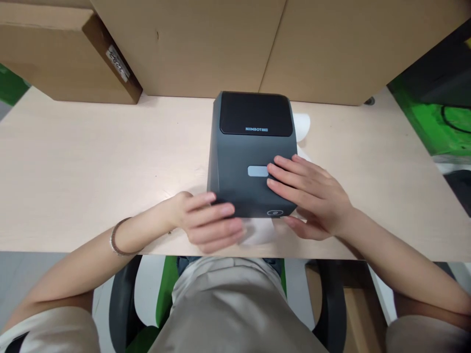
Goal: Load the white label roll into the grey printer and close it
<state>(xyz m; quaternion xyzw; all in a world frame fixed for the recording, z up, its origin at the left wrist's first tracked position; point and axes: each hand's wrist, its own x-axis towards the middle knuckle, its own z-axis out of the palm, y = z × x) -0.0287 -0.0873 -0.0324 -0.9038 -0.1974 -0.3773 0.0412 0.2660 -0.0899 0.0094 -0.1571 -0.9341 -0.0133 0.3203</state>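
Note:
A dark grey label printer (235, 152) with a glossy black window and "NIIMBOT" lettering sits at the middle of the desk, its cover down. My right hand (312, 196) lies over its right front corner, fingers stretched flat on the cover by the pale blue button (257, 171). The right thumb is at the lower front edge. My left hand (209, 220) is at the left front corner, fingers extended across the front edge and slightly blurred. White paper (259, 231) sticks out under the printer's front, below the fingers. More white paper (301, 126) shows behind its right side.
Large cardboard boxes (206, 49) stand along the desk's far edge. A smaller carton (47, 59) with a handwritten label is at the back left. The light wooden desk (91, 162) ends just before my body. Green and black items (437, 122) lie beyond its right edge.

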